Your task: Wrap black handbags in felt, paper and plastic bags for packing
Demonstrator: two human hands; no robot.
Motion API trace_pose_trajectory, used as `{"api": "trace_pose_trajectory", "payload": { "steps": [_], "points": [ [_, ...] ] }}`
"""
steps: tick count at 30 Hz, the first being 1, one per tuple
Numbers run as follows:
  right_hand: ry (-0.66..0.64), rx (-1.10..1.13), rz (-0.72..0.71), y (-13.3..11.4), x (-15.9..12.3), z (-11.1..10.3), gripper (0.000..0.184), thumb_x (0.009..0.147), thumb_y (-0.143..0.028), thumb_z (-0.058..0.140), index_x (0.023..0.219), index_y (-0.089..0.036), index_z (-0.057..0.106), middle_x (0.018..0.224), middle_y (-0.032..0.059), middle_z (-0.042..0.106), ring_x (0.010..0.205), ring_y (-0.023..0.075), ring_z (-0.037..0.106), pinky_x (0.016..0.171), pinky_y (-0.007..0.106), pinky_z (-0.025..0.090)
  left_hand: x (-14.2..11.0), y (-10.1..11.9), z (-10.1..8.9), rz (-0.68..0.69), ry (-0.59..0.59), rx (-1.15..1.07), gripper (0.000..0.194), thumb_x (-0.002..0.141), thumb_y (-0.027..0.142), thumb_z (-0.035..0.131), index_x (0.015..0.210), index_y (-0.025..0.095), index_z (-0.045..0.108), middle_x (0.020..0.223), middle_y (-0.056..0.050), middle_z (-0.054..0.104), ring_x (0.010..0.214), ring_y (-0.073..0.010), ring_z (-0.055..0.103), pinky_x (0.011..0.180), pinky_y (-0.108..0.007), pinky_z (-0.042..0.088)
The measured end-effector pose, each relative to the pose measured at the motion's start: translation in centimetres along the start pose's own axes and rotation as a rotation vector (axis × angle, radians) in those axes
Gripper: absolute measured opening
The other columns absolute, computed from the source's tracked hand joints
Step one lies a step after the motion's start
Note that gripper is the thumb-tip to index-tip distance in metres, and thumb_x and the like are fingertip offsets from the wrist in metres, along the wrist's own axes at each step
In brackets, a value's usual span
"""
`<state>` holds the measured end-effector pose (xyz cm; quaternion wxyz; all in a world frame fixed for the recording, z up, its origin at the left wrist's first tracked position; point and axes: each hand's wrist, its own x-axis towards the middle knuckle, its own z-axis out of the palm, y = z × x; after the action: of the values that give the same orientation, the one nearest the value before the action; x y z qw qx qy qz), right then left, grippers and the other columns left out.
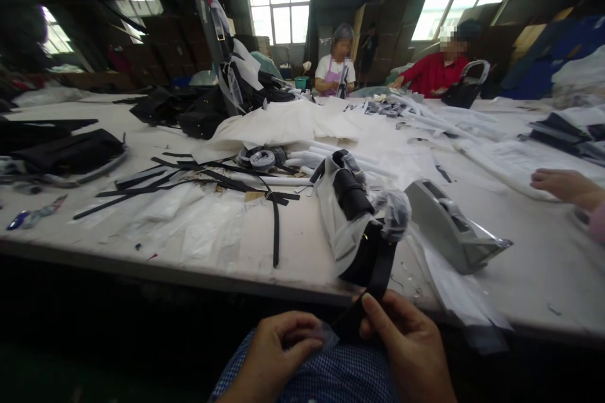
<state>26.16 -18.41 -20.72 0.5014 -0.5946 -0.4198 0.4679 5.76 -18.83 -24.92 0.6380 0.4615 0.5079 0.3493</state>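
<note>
My right hand (409, 334) is closed on a black strap (382, 267), with the thumb pressed on top of it. The strap runs up to a black bag (352, 195) partly wrapped in white paper, which rests at the table's front edge. My left hand (278, 352) pinches a small piece of clear film (329, 336) close to the strap's lower end. Whether the film touches the strap I cannot tell. Thin wrapping covers a rounded part (396, 214) beside the bag. Just right of the bag stands a grey tape dispenser (454, 230).
Black strips (189, 176) and clear plastic bags (198, 220) lie to the left, near scissors (38, 214). White sheets (283, 123) and black bags (203, 113) are piled behind. Another person's hand (564, 187) reaches in from the right. Two people sit across the table (283, 245).
</note>
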Motion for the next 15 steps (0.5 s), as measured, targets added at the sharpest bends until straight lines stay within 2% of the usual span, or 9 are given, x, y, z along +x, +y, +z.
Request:
{"api": "trace_pose_trajectory", "payload": {
  "steps": [9, 15],
  "points": [
    [0.015, -0.102, -0.096, 0.34, -0.20, 0.83, 0.034, 0.075, -0.051, 0.076, 0.081, -0.018, 0.077, 0.057, 0.0022, 0.067, 0.054, 0.0164, 0.064, 0.053, 0.021, 0.052, -0.15, 0.12, 0.06, -0.020, -0.078, -0.109, 0.033, 0.072, 0.031, 0.083, 0.102, 0.017, 0.076, 0.101, -0.010, 0.078, 0.098, -0.0278, 0.073, 0.088, -0.034, 0.055],
    [-0.015, -0.160, -0.092, 1.00, 0.08, 0.67, 0.034, 0.076, -0.051, 0.076, 0.082, -0.018, 0.077, 0.059, 0.0017, 0.066, 0.053, 0.0159, 0.061, 0.052, 0.021, 0.049, 0.10, 0.68, 0.05, -0.041, -0.081, -0.176, 0.037, 0.070, 0.037, 0.085, 0.100, 0.017, 0.077, 0.097, -0.011, 0.078, 0.095, -0.0270, 0.073, 0.085, -0.032, 0.055]
  ]
}}
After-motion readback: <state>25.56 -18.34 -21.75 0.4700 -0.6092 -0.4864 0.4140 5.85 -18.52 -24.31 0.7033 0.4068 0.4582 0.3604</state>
